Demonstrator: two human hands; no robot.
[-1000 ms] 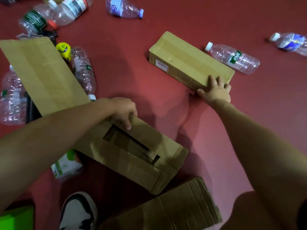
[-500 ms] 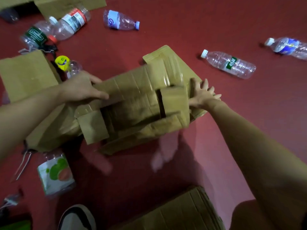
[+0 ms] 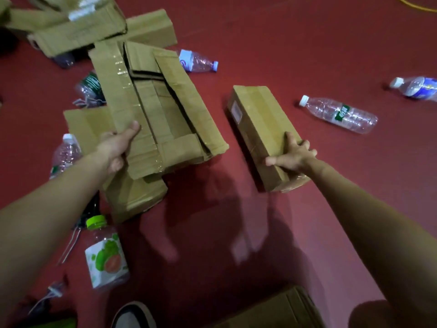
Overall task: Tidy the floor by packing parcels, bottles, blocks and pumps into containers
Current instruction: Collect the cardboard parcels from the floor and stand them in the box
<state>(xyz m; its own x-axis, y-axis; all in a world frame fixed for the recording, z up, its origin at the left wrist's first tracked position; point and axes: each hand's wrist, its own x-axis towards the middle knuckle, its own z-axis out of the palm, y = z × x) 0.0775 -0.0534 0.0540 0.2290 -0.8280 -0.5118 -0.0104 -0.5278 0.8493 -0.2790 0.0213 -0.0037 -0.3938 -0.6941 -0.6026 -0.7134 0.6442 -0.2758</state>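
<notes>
An open cardboard box (image 3: 165, 119) with taped flaps is held above the red floor. My left hand (image 3: 118, 145) grips its near-left flap, thumb on top. To its right lies a sealed brown parcel (image 3: 257, 124) with a white label. My right hand (image 3: 293, 155) grips the parcel's near end, fingers spread over the top face. Clear plastic bottles lie around: one (image 3: 340, 114) right of the parcel, a blue-labelled one (image 3: 416, 87) at far right, another (image 3: 198, 61) behind the box. A juice bottle (image 3: 106, 254) with a green cap lies at lower left.
More cardboard boxes (image 3: 78, 31) are piled at the top left, and one (image 3: 279, 311) sits at the bottom edge. Another clear bottle (image 3: 65, 152) lies under my left forearm. My shoe (image 3: 132, 316) shows at the bottom. Open red floor (image 3: 307, 39) stretches to the upper right.
My left hand lifted the open box up and swung it left, clear of the parcel. My right hand stayed on the parcel's near end and closed round it, and the parcel turned lengthwise.
</notes>
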